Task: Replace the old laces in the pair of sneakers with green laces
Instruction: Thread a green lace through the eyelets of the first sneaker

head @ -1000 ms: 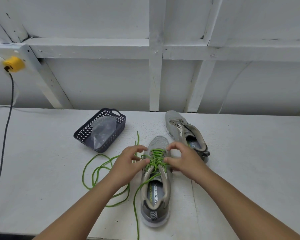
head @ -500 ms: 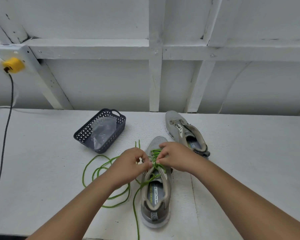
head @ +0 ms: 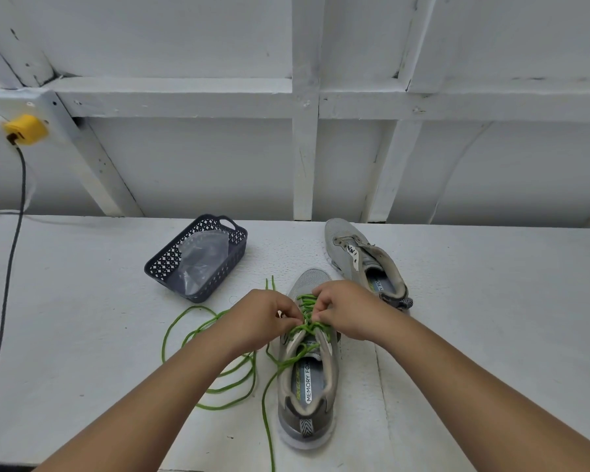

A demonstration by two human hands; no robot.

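Both hands meet over the tongue of the near sneaker [head: 309,379], which lies on the white table [head: 474,318] with its heel toward the person. The left hand [head: 263,321] has its fingers curled in, and thumb and fingertips pinch the green lace [head: 305,310] at the left side of the eyelet rows. The right hand [head: 346,310] mirrors it, fingers curled and pinching the same lace on the right side, so the two grips sit just apart with the crossed green rungs between them. Exactly which strand each pinch holds cannot be told, since the knuckles hide the fingertips.

Below the grips, toward the person, the lace leaves the shoe's opening and one loose end runs down past the heel to the table edge. To the left of the left hand, the loose green lace [head: 198,335] lies in wide loops on the table, partly under the left forearm.

Beyond the right hand and just to its right lies the second sneaker [head: 358,257], unlaced and angled, toe pointing away. Beyond the left hand, well apart from it, a dark basket [head: 164,267] holds a clear plastic bag [head: 203,257]. Far to the left, a yellow plug [head: 26,129] sits on the wall with a dark cable [head: 12,253] hanging from it.
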